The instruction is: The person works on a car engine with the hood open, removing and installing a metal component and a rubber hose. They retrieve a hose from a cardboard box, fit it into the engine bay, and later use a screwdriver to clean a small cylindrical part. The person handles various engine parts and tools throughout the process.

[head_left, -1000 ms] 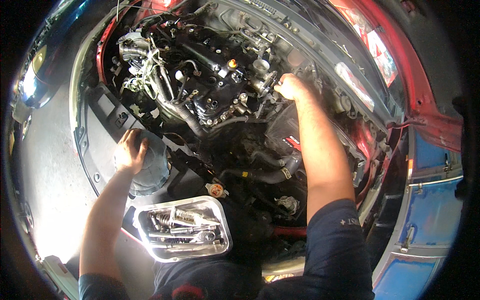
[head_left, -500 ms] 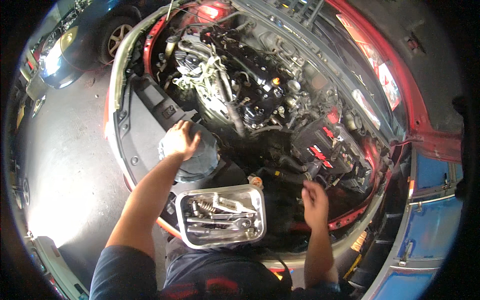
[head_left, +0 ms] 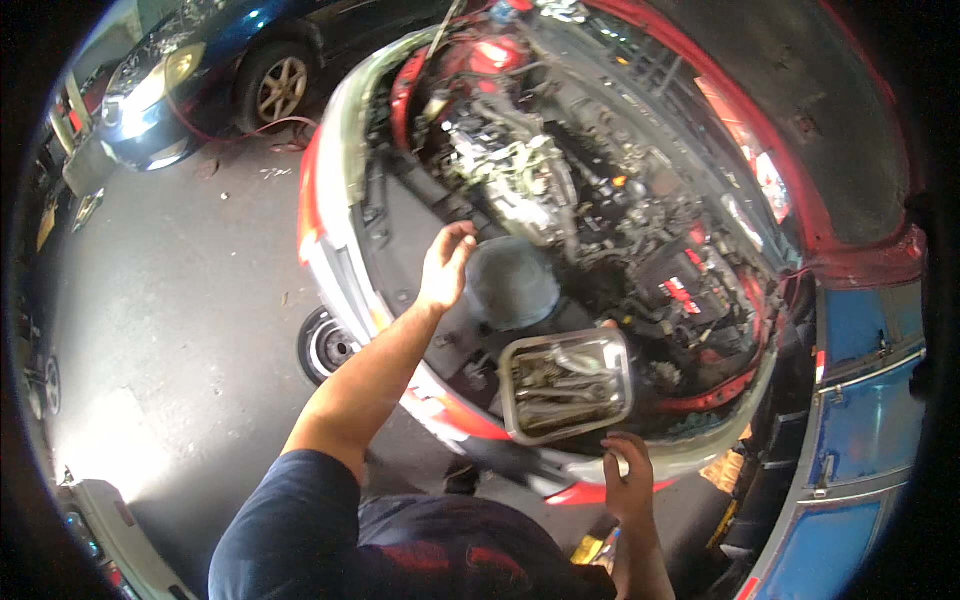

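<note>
My left hand [head_left: 448, 265] is open at the left edge of a round blue-grey object [head_left: 511, 283] lying on the black plastic cover [head_left: 400, 215], with nothing in its loosely curved fingers. A metal tray [head_left: 565, 385] of tools sits at the front of the open engine bay of a red car. My right hand [head_left: 625, 475] hangs open just below the tray's right side, over the front bumper, holding nothing visible. The engine [head_left: 520, 175] and the battery [head_left: 680, 292] lie beyond, blurred by motion.
A dark blue car [head_left: 150, 105] stands at the upper left on grey floor, with a red hose [head_left: 260, 130] near it. A loose wheel [head_left: 325, 345] lies by the red car's bumper. Blue metal panels [head_left: 865, 440] line the right. The raised hood [head_left: 820, 120] fills the upper right.
My right hand has dropped from the engine to below the tray. My left hand has come off the top of the round object. The view has pulled back, showing more floor.
</note>
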Available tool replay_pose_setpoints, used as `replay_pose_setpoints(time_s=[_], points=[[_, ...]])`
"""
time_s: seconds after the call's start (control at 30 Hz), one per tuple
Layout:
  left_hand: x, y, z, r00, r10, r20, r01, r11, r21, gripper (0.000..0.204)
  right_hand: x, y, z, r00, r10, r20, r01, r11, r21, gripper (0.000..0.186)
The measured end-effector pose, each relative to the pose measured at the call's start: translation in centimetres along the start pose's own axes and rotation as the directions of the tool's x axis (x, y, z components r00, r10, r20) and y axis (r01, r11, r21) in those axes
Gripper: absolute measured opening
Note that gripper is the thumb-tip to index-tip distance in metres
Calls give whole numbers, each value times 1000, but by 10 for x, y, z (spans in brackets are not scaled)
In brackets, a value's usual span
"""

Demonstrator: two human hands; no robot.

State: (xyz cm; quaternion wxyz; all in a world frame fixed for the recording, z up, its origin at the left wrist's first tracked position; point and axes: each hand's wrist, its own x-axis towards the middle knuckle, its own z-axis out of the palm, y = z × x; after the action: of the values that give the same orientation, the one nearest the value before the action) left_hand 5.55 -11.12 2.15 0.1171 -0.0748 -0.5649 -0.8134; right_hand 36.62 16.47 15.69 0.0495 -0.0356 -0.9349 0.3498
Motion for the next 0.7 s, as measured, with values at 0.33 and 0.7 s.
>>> replay_pose_setpoints(time_s=[0.33, 0.7], points=[[-336, 18, -304, 76, -994, 74, 96, 81, 992, 80, -38, -94, 140, 995, 5, 96, -11, 998, 60, 14], [-238, 100, -331, 37, -977, 210, -246, 195, 950, 50, 116, -94, 192, 991, -103, -84, 127, 915, 384, 20]])
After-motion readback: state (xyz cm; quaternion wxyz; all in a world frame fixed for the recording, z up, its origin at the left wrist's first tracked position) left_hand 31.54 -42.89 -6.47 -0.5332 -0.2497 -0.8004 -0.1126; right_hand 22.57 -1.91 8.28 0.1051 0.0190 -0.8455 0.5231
